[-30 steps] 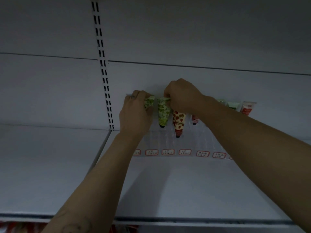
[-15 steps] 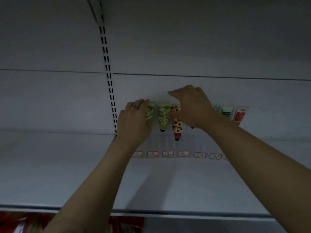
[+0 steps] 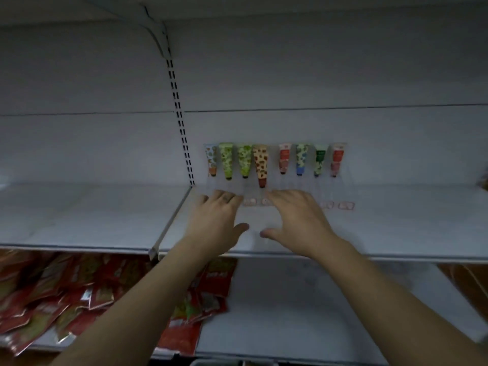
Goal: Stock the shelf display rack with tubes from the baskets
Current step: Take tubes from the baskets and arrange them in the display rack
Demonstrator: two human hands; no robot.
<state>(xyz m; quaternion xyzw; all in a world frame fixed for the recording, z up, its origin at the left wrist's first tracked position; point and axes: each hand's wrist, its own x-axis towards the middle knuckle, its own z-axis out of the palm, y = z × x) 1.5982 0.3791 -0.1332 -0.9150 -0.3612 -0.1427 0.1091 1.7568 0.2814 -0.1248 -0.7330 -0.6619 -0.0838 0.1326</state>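
Note:
A clear display rack [image 3: 274, 190] stands at the back of the white shelf [image 3: 396, 233] and holds several tubes, caps down. Among them are two green patterned tubes [image 3: 227, 161], an orange spotted tube [image 3: 261, 165] that sits lower than the rest, and red, blue and green ones [image 3: 319, 159] to the right. My left hand [image 3: 215, 220] and my right hand [image 3: 298, 220] hover side by side above the shelf, just in front of the rack, fingers spread and holding nothing. No basket is in view.
A slotted upright [image 3: 181, 122] divides the shelf bays left of the rack. Small price labels [image 3: 346, 206] line the rack's front. On the lower shelf, red snack packets [image 3: 79, 291] are piled at the left; its right part is bare white [image 3: 303, 299].
Both hands have let go of the tubes and drawn back and down from the rack. The view has tilted down, showing the whole row of tubes and the lower shelf.

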